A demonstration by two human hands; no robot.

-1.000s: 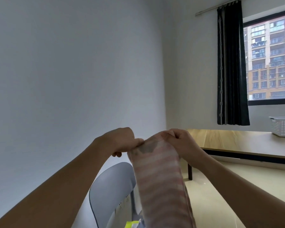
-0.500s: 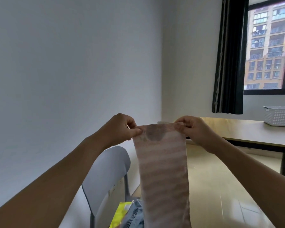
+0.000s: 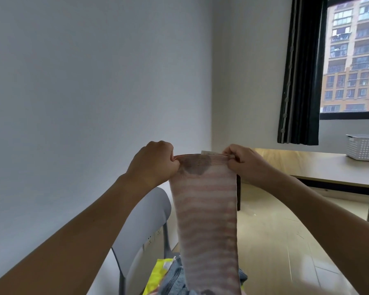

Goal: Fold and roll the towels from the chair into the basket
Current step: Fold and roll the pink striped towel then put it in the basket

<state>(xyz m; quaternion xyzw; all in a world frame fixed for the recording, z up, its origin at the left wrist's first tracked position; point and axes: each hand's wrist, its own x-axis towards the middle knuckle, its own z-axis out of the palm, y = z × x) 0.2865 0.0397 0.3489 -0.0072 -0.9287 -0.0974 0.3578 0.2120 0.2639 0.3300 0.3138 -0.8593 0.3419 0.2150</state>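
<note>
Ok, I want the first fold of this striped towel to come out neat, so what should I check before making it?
1. Left hand pinches the top left corner of the striped towel: ok.
2. Right hand pinches the top right corner: ok.
3. Top edge stretched flat and about level between both grips: ok.
4. Towel hangs straight, no twist in the visible part: ok.
5. Bottom edge free of the other towels on the chair: cannot tell, it runs out of view.
6. Table with the basket has bare surface for laying the towel down: ok, though it stands off to the right.
</note>
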